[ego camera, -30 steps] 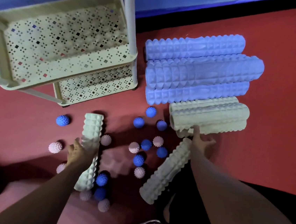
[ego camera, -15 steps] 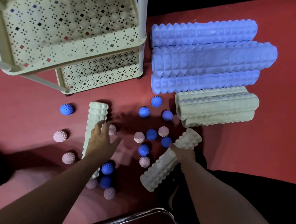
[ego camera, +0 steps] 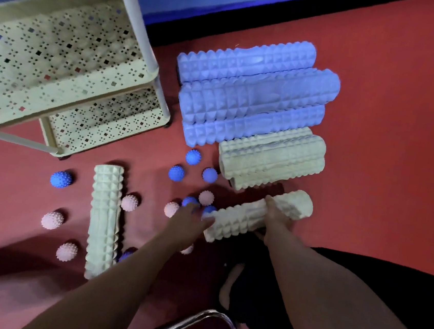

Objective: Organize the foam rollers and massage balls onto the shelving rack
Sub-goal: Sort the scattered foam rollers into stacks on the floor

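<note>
Since the earlier frame, the left hand (ego camera: pixel 187 221) has left the upright-lying cream roller (ego camera: pixel 104 219) and crossed rightward to the near-left end of the tilted cream roller (ego camera: pixel 256 216), which the right hand (ego camera: pixel 276 216) now grips around its middle, fingers curled over the top. Left fingers appear extended toward the roller's end; whether they touch it cannot be told, and they hold nothing visible. The tilted cream roller lies on the red floor (ego camera: pixel 388 128), long axis running from near-left to far-right, just in front of the paired cream rollers (ego camera: pixel 272 159) and the three blue rollers (ego camera: pixel 250 95) stacked side by side beyond them. Blue balls (ego camera: pixel 176 173) and pink balls (ego camera: pixel 129 203) lie scattered on the floor between the two loose cream rollers. The shelving rack (ego camera: pixel 64 100), its perforated tiers bare where visible, stands at the far-left of the floor, well apart from the held roller. Judged relation for the coming move: the rack lies to the left and beyond both hands, so the roller would have to travel across the ball field; the left hand is the nearer to the rack, while the right has the firmer hold. A chrome chair frame (ego camera: pixel 210 321) shows at the near edge.
</note>
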`<state>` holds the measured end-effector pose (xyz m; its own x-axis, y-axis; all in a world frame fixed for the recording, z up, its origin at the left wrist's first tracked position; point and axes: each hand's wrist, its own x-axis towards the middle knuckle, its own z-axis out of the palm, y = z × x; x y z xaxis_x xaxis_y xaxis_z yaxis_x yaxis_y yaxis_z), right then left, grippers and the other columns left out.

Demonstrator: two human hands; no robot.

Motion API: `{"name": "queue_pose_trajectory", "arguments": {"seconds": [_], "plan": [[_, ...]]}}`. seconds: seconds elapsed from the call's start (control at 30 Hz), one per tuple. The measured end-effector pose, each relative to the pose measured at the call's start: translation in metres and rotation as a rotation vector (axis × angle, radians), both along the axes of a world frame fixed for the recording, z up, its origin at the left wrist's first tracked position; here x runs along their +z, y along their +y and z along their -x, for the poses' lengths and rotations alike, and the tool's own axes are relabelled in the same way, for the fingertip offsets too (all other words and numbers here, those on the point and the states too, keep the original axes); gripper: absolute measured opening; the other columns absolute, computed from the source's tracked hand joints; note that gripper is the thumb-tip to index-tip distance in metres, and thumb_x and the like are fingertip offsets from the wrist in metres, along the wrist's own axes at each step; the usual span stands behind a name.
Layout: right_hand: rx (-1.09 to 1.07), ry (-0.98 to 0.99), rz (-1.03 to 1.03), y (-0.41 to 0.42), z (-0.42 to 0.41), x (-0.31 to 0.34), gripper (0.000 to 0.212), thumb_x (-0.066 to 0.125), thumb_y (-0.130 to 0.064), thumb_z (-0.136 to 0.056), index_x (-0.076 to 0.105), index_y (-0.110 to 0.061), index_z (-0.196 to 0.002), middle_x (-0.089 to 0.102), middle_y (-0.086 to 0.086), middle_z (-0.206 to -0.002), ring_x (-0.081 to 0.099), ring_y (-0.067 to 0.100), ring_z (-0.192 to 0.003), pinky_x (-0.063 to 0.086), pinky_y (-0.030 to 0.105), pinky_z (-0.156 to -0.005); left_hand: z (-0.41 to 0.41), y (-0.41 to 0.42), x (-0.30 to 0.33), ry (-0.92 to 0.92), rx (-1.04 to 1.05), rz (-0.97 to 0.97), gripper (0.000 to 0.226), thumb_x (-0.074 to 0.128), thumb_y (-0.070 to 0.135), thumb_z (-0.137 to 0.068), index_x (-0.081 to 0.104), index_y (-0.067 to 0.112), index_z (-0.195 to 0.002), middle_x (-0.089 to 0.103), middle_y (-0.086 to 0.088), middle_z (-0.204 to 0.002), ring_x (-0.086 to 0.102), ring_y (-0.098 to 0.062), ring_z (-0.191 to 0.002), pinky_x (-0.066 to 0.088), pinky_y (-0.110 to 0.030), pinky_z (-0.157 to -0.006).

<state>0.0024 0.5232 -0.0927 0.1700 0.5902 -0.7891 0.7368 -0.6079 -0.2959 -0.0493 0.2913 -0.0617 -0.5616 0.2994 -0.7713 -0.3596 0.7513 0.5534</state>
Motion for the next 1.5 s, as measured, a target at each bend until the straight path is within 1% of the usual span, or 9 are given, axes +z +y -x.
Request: {"name": "queue_pose_trajectory", "arguments": {"seconds": [0.1, 0.4, 0.53, 0.67, 0.77, 0.87, 1.0, 1.17, 1.5], "plan": [[-0.13, -0.005, 0.032, 0.028, 0.0, 0.001, 0.082, 0.082, -0.056, -0.066, 0.048, -0.006, -0.122, 0.061, 0.016, -0.114, 0.065, 0.035, -0.085, 0.06, 0.052, -0.077, -0.011, 0.041, -0.005, -0.118, 0.19, -0.071, 0.017, 0.066, 0.029, -0.094, 0.066, 0.016, -0.104, 0.068, 0.005, -0.091, 0.061, -0.005, -0.074, 0.044, -0.02, -0.065], [-0.119, 0.052, 0.094, 0.089, 0.014, -0.043, 0.085, 0.091, -0.053, -0.053, 0.062, -0.005, -0.117, 0.072, 0.016, -0.102, 0.073, 0.032, -0.079, 0.062, 0.045, -0.07, -0.015, 0.127, -0.041, -0.255, 0.22, -0.168, 0.035, 0.063, 0.029, -0.096, 0.057, 0.015, -0.126, 0.068, -0.003, -0.119, 0.063, -0.014, -0.101, 0.046, -0.013, -0.069], [-0.024, 0.1, 0.1, 0.074, 0.016, -0.058, 0.066, 0.088, -0.039, -0.072, 0.058, -0.006, -0.12, 0.068, 0.013, -0.113, 0.069, 0.025, -0.082, 0.058, 0.034, -0.058, -0.011, 0.125, -0.052, -0.305, 0.289, -0.124, 0.036, 0.061, 0.033, -0.091, 0.062, 0.018, -0.124, 0.071, -0.008, -0.115, 0.066, -0.022, -0.096, 0.052, -0.033, -0.081], [-0.014, 0.045, -0.035, 0.073, 0.003, -0.099, 0.139, 0.085, -0.076, -0.014, 0.045, -0.013, -0.131, 0.062, 0.012, -0.126, 0.066, 0.033, -0.107, 0.056, 0.049, -0.092, -0.007, 0.108, -0.053, -0.232, 0.292, -0.109, 0.033, 0.06, 0.035, -0.092, 0.065, 0.021, -0.121, 0.073, -0.006, -0.111, 0.067, -0.018, -0.092, 0.048, -0.03, -0.076], [0.017, -0.069, -0.098, 0.052, 0.026, -0.047, 0.107, 0.086, -0.06, -0.063, 0.04, -0.004, -0.141, 0.052, 0.018, -0.141, 0.054, 0.036, -0.127, 0.044, 0.045, -0.106, 0.001, 0.089, -0.042, -0.13, 0.249, -0.088, 0.019, 0.061, 0.037, -0.09, 0.064, 0.019, -0.096, 0.071, -0.003, -0.092, 0.059, -0.009, -0.077, 0.048, -0.029, -0.068], [0.185, -0.2, -0.12, 0.028, 0.035, -0.025, 0.095, 0.07, -0.053, -0.086, 0.026, 0.002, -0.15, 0.038, 0.021, -0.152, 0.041, 0.036, -0.139, 0.034, 0.042, -0.11, 0.014, 0.058, -0.034, 0.003, 0.283, 0.055, 0.01, 0.059, 0.037, -0.095, 0.056, 0.027, -0.096, 0.059, 0.006, -0.095, 0.056, -0.015, -0.091, 0.039, -0.028, -0.076], [0.304, -0.167, -0.113, -0.03, 0.033, -0.012, 0.095, 0.077, -0.046, -0.083, 0.027, 0.0, -0.149, 0.04, 0.023, -0.149, 0.044, 0.039, -0.135, 0.038, 0.044, -0.107, 0.025, -0.006, -0.034, 0.166, 0.331, 0.235, 0.05, 0.067, 0.036, -0.09, 0.055, 0.013, -0.132, 0.062, -0.01, -0.125, 0.059, -0.03, -0.114, 0.044, -0.036, -0.094], [0.708, -0.168, -0.111, -0.099, 0.029, -0.007, 0.086, 0.064, -0.045, -0.092, 0.02, -0.002, -0.152, 0.029, 0.025, -0.15, 0.042, 0.044, -0.131, 0.041, 0.047, -0.104, 0.019, -0.107, -0.043, 0.378, 0.356, 0.508, 0.063, 0.076, 0.035, -0.081, 0.052, 0.003, -0.129, 0.055, -0.026, -0.123, 0.05, -0.045, -0.114, 0.038, -0.048, -0.099], [1.753, -0.001, -0.487, -0.2, 0.008, 0.0, 0.064, 0.065, -0.044, -0.083, 0.051, -0.017, -0.139, 0.048, 0.018, -0.143, 0.055, 0.037, -0.12, 0.049, 0.045, -0.093, -0.001, -0.201, -0.069, -0.043, 0.493, 0.451, 0.079, 0.082, 0.042, -0.065, 0.042, 0.012, -0.126, 0.059, -0.015, -0.124, 0.058, -0.037, -0.112, 0.046, -0.043, -0.094]]}}
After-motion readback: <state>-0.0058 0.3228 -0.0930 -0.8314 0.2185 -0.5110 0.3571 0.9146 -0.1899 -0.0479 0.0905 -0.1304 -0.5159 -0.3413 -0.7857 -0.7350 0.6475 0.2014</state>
